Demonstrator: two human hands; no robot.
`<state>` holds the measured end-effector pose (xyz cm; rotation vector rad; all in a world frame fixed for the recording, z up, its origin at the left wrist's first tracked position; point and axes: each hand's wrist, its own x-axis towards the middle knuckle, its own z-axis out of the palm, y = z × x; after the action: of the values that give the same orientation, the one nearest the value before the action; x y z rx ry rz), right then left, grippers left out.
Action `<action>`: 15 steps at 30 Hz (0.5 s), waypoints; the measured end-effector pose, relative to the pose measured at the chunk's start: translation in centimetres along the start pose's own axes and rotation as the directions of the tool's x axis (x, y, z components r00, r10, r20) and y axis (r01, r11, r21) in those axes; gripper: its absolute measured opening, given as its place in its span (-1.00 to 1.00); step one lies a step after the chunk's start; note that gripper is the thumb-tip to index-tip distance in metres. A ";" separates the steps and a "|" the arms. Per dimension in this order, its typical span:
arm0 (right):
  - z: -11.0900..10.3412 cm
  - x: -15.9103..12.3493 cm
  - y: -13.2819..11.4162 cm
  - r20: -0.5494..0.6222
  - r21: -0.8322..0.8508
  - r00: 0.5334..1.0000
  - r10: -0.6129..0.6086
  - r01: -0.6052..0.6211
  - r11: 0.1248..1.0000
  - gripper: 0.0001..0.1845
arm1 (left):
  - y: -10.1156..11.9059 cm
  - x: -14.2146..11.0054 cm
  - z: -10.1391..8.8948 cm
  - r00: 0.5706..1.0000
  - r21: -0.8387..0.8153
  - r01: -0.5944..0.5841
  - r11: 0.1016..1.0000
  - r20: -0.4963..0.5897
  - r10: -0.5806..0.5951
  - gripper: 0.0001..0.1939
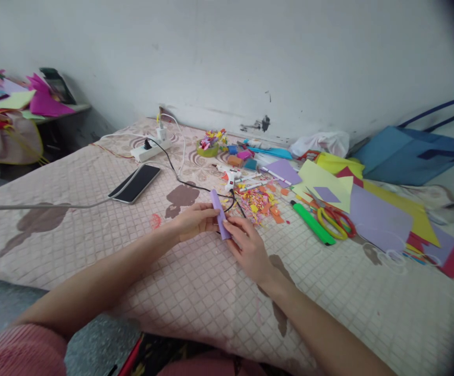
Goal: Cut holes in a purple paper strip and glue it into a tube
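Note:
A narrow roll or folded strip of purple paper [219, 213] is held between my two hands, tilted above the quilted table cover. My left hand [198, 220] pinches it from the left, with the thumb on its near face. From the right, my right hand [249, 248] grips its lower end between thumb and fingers. Just beyond the paper lie a white glue gun [230, 178] with a black cord and a heap of colourful paper scraps [257, 202].
To the right lie a green utility knife [312, 222], scissors [333, 222] and coloured paper sheets [379, 216]. A phone [135, 184] and a white power strip [151, 150] with cables lie to the left. A blue bag [410, 154] stands by the wall.

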<state>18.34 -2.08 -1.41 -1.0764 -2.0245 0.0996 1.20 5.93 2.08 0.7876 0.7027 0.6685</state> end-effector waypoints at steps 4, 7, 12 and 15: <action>0.1 0.0 0.0 0.016 0.008 1.000 -0.005 0.005 1.000 -0.51 | -0.1 0.0 -0.1 1.000 0.022 -0.006 1.000 0.009 0.006 -0.92; 0.2 0.1 -0.1 0.013 0.025 1.000 -0.003 0.002 1.000 -0.53 | -0.1 -0.1 -0.2 1.000 0.043 -0.005 0.999 0.023 0.004 -0.87; 0.2 0.0 -0.5 -0.009 0.047 1.000 0.016 -0.016 0.999 -0.50 | 0.5 -0.2 -0.6 0.999 0.086 -0.010 0.996 0.053 0.006 -0.80; -0.4 0.7 -0.4 0.009 0.051 1.000 0.000 -0.001 0.999 -0.51 | 1.2 0.0 -1.4 0.999 0.131 -0.030 0.991 0.048 0.024 -0.75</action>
<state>18.16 -2.00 -0.52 -1.0463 -2.0190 0.1552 -0.20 7.10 2.27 0.9323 0.7003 0.6309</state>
